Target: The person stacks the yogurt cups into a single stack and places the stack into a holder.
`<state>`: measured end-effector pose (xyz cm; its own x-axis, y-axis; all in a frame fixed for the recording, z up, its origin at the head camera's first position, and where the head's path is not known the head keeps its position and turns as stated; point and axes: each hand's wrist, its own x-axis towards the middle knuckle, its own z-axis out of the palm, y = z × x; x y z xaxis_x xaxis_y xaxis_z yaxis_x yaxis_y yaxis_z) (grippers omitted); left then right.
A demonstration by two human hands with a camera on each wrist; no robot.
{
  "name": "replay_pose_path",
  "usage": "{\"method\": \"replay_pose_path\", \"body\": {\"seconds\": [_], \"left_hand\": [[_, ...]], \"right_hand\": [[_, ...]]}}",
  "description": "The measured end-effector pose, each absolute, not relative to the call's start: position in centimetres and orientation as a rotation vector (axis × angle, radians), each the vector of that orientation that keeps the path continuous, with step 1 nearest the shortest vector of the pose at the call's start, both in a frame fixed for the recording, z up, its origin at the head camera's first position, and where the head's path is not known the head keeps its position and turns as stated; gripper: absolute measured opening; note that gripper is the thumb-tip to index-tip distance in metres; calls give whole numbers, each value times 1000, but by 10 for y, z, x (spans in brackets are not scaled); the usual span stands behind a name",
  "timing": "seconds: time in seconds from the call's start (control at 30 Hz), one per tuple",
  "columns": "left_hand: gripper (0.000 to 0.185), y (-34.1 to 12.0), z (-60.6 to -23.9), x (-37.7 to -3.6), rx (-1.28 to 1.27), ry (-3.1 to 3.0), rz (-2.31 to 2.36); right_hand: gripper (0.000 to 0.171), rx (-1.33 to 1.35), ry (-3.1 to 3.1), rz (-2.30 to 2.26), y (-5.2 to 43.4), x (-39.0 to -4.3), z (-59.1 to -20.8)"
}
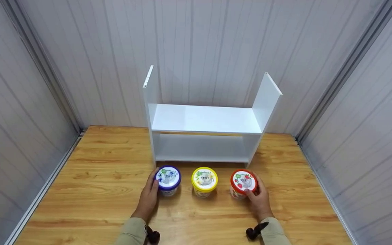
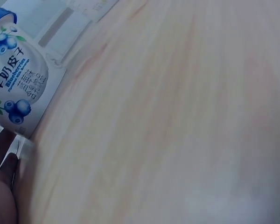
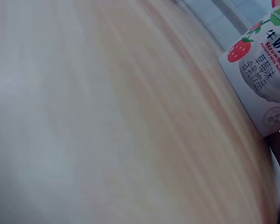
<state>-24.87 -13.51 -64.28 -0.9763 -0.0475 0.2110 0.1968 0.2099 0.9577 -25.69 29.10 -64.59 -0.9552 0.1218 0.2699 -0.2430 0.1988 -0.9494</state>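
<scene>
3 tubs (image 1: 204, 179), 1 shelf (image 1: 206, 119); left hand (image 1: 149, 194) holds 1 tub (image 1: 168, 177), right hand (image 1: 260, 200) 1

You are working in a small panelled booth (image 1: 362, 115): pale wood-grain wall panels (image 1: 202, 41) rise left, right and far, grey metal trim (image 1: 44, 66) lines their corners, and your wood-grain worktop (image 1: 107, 163) spans between them.

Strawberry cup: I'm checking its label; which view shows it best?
The right wrist view: the strawberry cup shows its side print large and legible, though cropped at right. The head view shows mainly its lid, small; left wrist shows none.
</scene>
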Motion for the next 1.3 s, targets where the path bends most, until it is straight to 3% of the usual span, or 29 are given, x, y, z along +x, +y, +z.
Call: {"method": "replay_pose_path", "body": {"seconds": [0.27, 1.3], "left_hand": [[52, -135, -643, -249, -89, -2351, -1762], [49, -137, -647, -245, -110, -2342, -1776]], "right_hand": [[84, 260, -2226, 1831, 302, -260, -641], [88, 71, -2448, 1824, 309, -261, -615]]}}
